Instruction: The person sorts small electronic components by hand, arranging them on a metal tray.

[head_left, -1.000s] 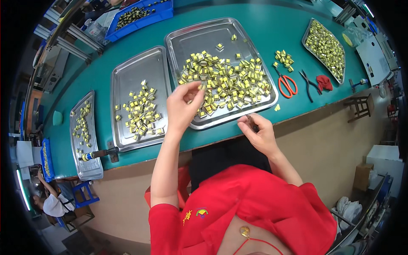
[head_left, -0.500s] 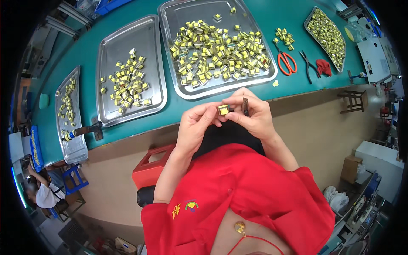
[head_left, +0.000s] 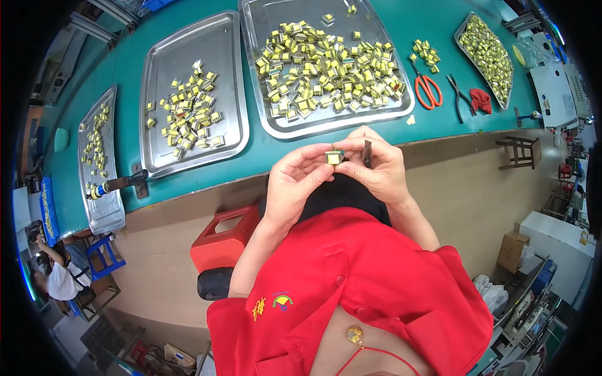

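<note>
Head view, looking down: your two bare hands meet in front of your red shirt, just off the near edge of a green bench [head_left: 401, 19]. Your left hand [head_left: 290, 183] pinches a small yellow-and-silver component [head_left: 334, 157] between thumb and fingers, its yellow face upward. Your right hand [head_left: 384, 172] comes in from the other side, thumb and fingertips at the same component, and its curled fingers also grip a dark flat strip [head_left: 367, 154] that stands upright; its exact kind is hard to tell at this size.

Beyond your hands, a large metal tray [head_left: 276, 15] holds a broad heap of similar components. To its left, a second metal tray [head_left: 182, 56] holds a smaller heap, and farther left a narrow tray [head_left: 106, 216] holds a scattering.

To the right of the large tray lie a loose cluster of components [head_left: 426, 53], orange-handled scissors [head_left: 421, 78], dark-handled pliers [head_left: 461, 99] and a red cloth [head_left: 481, 101]. Near the bench's right end, another tray [head_left: 479, 73] is full of components. A red stool [head_left: 216, 250] stands below the bench, beside your left forearm.
</note>
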Demonstrator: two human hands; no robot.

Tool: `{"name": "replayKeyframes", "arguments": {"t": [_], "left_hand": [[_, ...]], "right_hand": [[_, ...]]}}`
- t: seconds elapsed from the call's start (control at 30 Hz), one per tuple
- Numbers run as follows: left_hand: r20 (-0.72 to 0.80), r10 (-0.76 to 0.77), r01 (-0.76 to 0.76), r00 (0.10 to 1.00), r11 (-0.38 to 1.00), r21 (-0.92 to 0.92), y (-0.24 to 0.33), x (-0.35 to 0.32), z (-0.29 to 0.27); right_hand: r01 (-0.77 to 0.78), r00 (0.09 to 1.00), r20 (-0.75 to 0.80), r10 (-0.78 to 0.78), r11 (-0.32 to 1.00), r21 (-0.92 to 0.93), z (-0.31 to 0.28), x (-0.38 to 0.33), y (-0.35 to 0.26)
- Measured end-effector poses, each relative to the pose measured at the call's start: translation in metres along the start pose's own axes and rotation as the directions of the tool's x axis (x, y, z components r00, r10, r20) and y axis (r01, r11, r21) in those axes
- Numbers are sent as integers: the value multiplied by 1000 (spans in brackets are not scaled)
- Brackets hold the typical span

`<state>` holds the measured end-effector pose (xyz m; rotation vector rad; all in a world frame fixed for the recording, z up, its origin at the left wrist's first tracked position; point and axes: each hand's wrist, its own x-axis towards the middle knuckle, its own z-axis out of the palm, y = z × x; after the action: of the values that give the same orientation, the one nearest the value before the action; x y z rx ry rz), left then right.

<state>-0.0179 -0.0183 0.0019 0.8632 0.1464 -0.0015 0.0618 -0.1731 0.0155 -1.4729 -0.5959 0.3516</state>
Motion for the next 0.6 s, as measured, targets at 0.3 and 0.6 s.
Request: {"name": "replayKeyframes", "arguments": {"t": [0.3,0.6], "left_hand": [[-20,-20,20,1000,1000,6,-2,1,0],[-28,-34,35,999,999,35,1,2,-2]], "right_hand": [[-1,1000,-6,1,1000,-19,-1,1,0],[49,999,17,-48,992,-116,1,0,-5]]}}
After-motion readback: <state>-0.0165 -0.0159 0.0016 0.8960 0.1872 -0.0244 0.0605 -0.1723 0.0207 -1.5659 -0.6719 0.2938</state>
